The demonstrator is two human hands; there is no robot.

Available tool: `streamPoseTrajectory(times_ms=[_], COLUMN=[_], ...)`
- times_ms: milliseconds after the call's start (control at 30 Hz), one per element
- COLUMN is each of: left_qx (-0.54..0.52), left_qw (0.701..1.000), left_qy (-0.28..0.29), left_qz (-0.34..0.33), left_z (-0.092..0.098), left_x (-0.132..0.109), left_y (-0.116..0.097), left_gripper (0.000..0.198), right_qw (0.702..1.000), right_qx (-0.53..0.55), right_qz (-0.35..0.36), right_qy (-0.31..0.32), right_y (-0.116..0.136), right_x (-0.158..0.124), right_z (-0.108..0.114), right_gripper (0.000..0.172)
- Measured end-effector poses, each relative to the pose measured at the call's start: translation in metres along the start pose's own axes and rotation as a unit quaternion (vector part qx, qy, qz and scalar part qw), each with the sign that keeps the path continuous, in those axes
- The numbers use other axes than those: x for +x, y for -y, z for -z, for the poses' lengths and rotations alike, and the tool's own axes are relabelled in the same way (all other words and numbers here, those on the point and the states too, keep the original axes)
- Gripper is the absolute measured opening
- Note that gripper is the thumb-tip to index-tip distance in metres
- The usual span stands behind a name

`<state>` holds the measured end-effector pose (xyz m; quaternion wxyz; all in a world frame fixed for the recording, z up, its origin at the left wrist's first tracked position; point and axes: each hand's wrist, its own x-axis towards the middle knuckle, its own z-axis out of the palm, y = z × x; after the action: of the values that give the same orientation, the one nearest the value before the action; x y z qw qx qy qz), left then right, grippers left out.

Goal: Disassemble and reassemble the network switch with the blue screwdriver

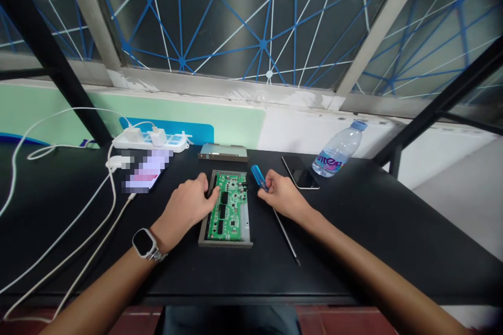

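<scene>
A green circuit board [231, 201] sits in a shallow metal tray-like casing [247, 230] on the black table. My left hand [188, 201], with a watch on its wrist, grips the casing's left side; the thumb lies over the board's edge and the other fingers curl along the outside, partly hidden. To the right of the casing, my right hand [283, 193] is closed around a screwdriver [259, 177] with a blue translucent handle. Its long metal shaft slants down toward me, the tip near the tabletop and apart from the board.
Behind the casing lies a flat metal cover [223, 153]. A phone [301, 172] and a water bottle [337, 152] stand to the right. At the left are a lit phone [145, 175], a white power strip [173, 141] and loose white cables [112, 193]. A window wall borders the table.
</scene>
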<state>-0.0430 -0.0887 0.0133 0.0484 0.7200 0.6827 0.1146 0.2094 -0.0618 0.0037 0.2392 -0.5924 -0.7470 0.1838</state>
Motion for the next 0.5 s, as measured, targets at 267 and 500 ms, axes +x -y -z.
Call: streamPoseTrajectory(times_ms=[267, 500], left_qx=[0.041, 0.023], left_qw=[0.998, 0.998], left_qy=[0.039, -0.006], left_qz=[-0.012, -0.054], left_z=[0.002, 0.001], left_x=[0.007, 0.005], left_y=[-0.003, -0.006], left_gripper=[0.028, 0.021], right_qw=[0.978, 0.979], right_qx=[-0.205, -0.155], right_qz=[0.041, 0.127], right_qy=[-0.008, -0.021], right_y=[0.011, 0.037], right_x=[0.002, 0.064], right_z=[0.001, 0.008], right_gripper=[0.028, 0.021])
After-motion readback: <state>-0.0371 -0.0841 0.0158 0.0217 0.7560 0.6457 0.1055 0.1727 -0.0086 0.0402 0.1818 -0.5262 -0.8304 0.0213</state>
